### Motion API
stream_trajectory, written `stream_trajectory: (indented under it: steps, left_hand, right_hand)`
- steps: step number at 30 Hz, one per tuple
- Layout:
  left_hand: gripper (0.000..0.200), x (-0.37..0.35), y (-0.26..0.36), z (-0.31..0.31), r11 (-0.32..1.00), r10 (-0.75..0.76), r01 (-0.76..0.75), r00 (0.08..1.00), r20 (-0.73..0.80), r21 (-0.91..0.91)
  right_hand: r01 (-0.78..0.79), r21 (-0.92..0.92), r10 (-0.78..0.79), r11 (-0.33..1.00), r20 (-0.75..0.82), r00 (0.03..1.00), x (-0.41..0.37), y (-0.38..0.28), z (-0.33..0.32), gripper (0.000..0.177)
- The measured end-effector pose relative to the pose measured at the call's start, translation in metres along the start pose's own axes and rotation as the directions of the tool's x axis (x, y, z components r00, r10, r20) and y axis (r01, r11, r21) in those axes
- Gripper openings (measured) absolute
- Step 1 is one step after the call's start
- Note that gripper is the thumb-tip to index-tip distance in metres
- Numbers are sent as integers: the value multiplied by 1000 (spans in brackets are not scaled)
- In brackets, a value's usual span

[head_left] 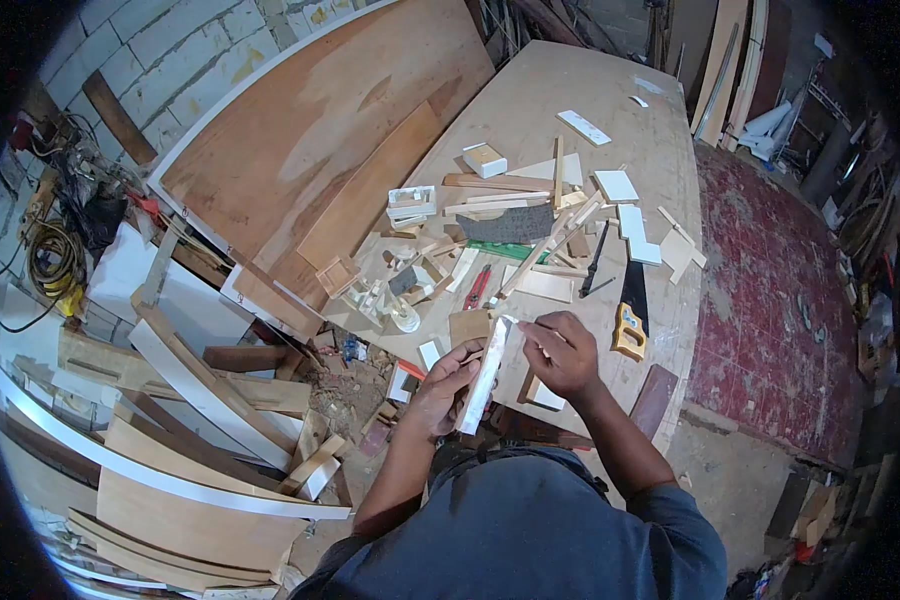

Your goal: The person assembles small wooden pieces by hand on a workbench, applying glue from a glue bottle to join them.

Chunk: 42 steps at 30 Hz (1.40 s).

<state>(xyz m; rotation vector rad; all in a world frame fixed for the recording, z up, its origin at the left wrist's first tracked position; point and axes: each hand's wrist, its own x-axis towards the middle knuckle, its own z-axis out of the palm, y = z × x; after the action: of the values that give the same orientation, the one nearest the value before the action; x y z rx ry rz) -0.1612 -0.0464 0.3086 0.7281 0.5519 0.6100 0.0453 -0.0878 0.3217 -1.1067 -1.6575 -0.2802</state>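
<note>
My left hand [447,388] is wrapped around a narrow wooden strip with a white face [484,382], held tilted in front of my body over the table's near edge. My right hand [564,352] is closed, its fingers curled together close to the strip's upper end; what they pinch, if anything, is too small to make out. Just beyond the strip lies a small brown wooden block [469,325]. A red utility knife [478,287] rests on the table farther on. Right of my right hand is a handsaw [629,330] with a yellow handle.
The worktable [530,90] carries wood offcuts, white panel pieces [616,186], a dark grey sanding sheet [508,225] and a small white box [411,204]. A large wooden panel [300,130] leans along the left. Curved boards [200,400] crowd the floor at left.
</note>
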Motion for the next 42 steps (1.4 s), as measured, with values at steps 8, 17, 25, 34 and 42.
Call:
stream_trajectory:
  steps: [8, 17, 25, 34, 42]
  left_hand:
    - [37, 4, -3, -6, 1000, -3, 3, 1000, -22, 13]
    - [46, 7, -3, -14, 999, -12, 11, 1000, 29, 45]
    - [49, 5, 2, -10, 997, -18, 17, 1000, 20, 77]
    - [42, 5, 1, -14, 999, 2, -2, 1000, 7, 43]
    - [33, 7, 3, -9, 985, 58, -56, 998, -9, 164]
  right_hand:
    - [75, 73, -83, 995, 114, 990, -12, -17, -5, 30]
    - [88, 37, -91, 995, 115, 989, -11, -8, 1, 29]
    - [-25, -23, 26, 999, 52, 998, -4, 3, 5, 27]
    - [-20, 57, 15, 998, 88, 996, -5, -15, -2, 28]
    - [-453, 320, 440, 832, 115, 891, 7, -2, -14, 26]
